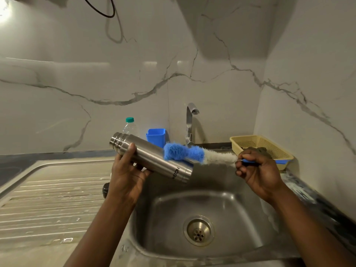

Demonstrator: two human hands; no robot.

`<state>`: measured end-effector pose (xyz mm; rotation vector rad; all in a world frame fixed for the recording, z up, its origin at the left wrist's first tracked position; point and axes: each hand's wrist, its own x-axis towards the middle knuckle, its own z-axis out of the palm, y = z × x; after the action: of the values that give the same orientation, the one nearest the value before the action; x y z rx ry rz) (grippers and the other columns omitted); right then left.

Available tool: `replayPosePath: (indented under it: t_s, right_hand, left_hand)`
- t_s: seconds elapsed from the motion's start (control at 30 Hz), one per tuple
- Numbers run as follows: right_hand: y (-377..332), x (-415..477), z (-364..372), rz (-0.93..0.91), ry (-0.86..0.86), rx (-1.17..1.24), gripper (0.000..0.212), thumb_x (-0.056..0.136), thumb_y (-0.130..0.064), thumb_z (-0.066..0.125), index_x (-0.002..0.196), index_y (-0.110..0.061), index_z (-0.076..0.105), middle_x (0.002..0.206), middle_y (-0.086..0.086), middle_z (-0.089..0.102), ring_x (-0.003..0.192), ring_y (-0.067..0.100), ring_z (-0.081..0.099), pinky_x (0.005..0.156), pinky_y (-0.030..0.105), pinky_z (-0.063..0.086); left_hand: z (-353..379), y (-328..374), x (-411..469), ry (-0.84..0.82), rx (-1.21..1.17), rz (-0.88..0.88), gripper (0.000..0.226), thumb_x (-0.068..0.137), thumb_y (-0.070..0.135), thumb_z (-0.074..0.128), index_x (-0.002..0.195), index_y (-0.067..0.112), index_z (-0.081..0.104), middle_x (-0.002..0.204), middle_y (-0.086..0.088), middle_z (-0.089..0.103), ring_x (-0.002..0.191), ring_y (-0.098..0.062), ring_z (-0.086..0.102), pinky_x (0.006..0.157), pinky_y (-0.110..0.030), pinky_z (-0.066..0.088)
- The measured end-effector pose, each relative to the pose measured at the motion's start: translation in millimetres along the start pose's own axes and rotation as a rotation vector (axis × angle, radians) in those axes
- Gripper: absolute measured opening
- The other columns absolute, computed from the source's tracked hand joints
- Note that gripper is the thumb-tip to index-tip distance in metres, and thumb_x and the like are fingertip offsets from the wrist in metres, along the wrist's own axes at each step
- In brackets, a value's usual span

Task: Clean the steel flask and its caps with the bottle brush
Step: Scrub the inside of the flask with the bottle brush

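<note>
A steel flask [154, 158] lies almost level in the air above the sink basin [237, 205], its threaded neck pointing up-left and its base to the right. My left hand [128, 173] grips the flask from below near the neck end. My right hand [258, 171] holds the blue handle of the bottle brush [192, 154]. The brush's blue and white bristles lie across the flask's outer wall near its base. A dark round object [105, 190], possibly a cap, peeks out behind my left wrist on the sink's edge.
A chrome tap [189, 122] stands behind the basin. A blue plastic holder [156, 136] and a clear bottle with a green cap [129, 126] stand by the wall. A yellow basket [267, 146] sits at the right. The ribbed steel drainboard [50, 191] stretches left.
</note>
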<state>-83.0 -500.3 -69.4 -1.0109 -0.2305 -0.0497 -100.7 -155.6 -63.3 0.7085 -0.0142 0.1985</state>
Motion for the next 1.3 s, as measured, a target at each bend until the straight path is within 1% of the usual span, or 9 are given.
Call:
replayPosePath:
  t_s: [0.13,0.3,0.47,0.57,0.7,0.77,0.93,1.17,1.3]
  right_hand:
    - [-8.8,-1.2,-9.3,-0.042,0.067,-0.002,0.042,0.093,-0.001,0.037,0.061,-0.01,0.064,0.06,0.009,0.055,0.048,0.016,0.047,0.046,0.027,0.045]
    - [14.6,1.1,9.3,0.085,-0.003,0.012,0.017,0.084,-0.007,0.051,0.073,-0.006,0.064,0.068,0.014,0.059,0.054,0.018,0.052,0.051,0.03,0.051]
    - [-1.4,-0.3,-1.7,0.031,0.029,-0.02,0.007,0.082,-0.007,0.049,0.078,-0.002,0.053,0.064,0.015,0.055,0.049,0.016,0.049,0.047,0.028,0.047]
    - [1.0,-0.2,-2.2,0.031,0.017,-0.015,0.007,0.083,-0.006,0.048,0.08,-0.002,0.052,0.065,0.014,0.055,0.049,0.016,0.048,0.047,0.028,0.048]
    - [18.8,0.9,12.7,0.09,-0.049,0.001,0.011,0.088,-0.006,0.05,0.087,0.0,0.06,0.072,0.017,0.06,0.057,0.019,0.053,0.056,0.032,0.052]
    - [16.9,0.7,13.6,0.084,-0.068,0.007,0.011,0.089,-0.006,0.05,0.088,0.0,0.059,0.073,0.017,0.06,0.058,0.019,0.054,0.058,0.032,0.053]
    - [0.8,-1.2,2.6,0.035,-0.019,0.009,0.009,0.087,-0.004,0.047,0.081,-0.001,0.054,0.066,0.014,0.054,0.056,0.019,0.053,0.051,0.03,0.051]
    - [15.5,-1.5,22.4,0.065,-0.049,0.027,0.017,0.087,-0.006,0.055,0.078,-0.005,0.07,0.075,0.017,0.063,0.06,0.018,0.057,0.059,0.031,0.057]
    - [0.7,-2.9,14.3,0.032,-0.019,0.032,0.014,0.084,-0.005,0.052,0.078,-0.002,0.064,0.069,0.015,0.058,0.057,0.018,0.055,0.056,0.03,0.055]
  left_hand:
    - [-1.1,1.8,2.4,0.029,-0.049,-0.011,0.067,0.092,0.03,0.075,0.152,0.015,0.051,0.154,-0.02,0.053,0.132,-0.037,0.063,0.1,-0.061,0.057]
    - [9.8,-7.6,-3.4,0.057,0.018,-0.03,0.071,0.086,0.035,0.076,0.151,0.016,0.053,0.14,-0.015,0.062,0.117,-0.028,0.07,0.074,-0.046,0.065]
    - [5.6,-3.1,-0.3,0.086,-0.005,-0.009,0.066,0.091,0.036,0.074,0.149,0.013,0.052,0.145,-0.018,0.062,0.125,-0.033,0.067,0.092,-0.055,0.062]
    - [4.8,-1.6,-0.3,0.087,0.01,0.009,0.068,0.09,0.035,0.075,0.151,0.015,0.051,0.142,-0.016,0.063,0.129,-0.035,0.065,0.095,-0.056,0.061]
    - [13.5,-12.0,-9.7,0.062,0.052,-0.024,0.062,0.09,0.031,0.072,0.148,0.018,0.052,0.13,-0.012,0.061,0.115,-0.029,0.067,0.071,-0.044,0.066]
    - [14.6,-14.2,-10.7,0.049,0.045,-0.024,0.06,0.092,0.03,0.07,0.148,0.018,0.052,0.127,-0.01,0.061,0.11,-0.027,0.067,0.067,-0.04,0.065]
    - [13.3,-10.1,-8.6,0.009,0.097,0.002,0.047,0.097,0.031,0.068,0.141,0.016,0.058,0.117,-0.008,0.065,0.104,-0.024,0.071,0.071,-0.04,0.065]
    - [17.8,-18.8,-14.4,-0.052,0.172,-0.081,0.056,0.089,0.03,0.072,0.141,0.014,0.058,0.124,-0.015,0.066,0.11,-0.031,0.07,0.078,-0.045,0.065]
    - [15.8,-18.7,-12.6,-0.076,0.229,-0.059,0.056,0.09,0.027,0.073,0.142,0.014,0.058,0.121,-0.011,0.072,0.111,-0.03,0.071,0.082,-0.048,0.063]
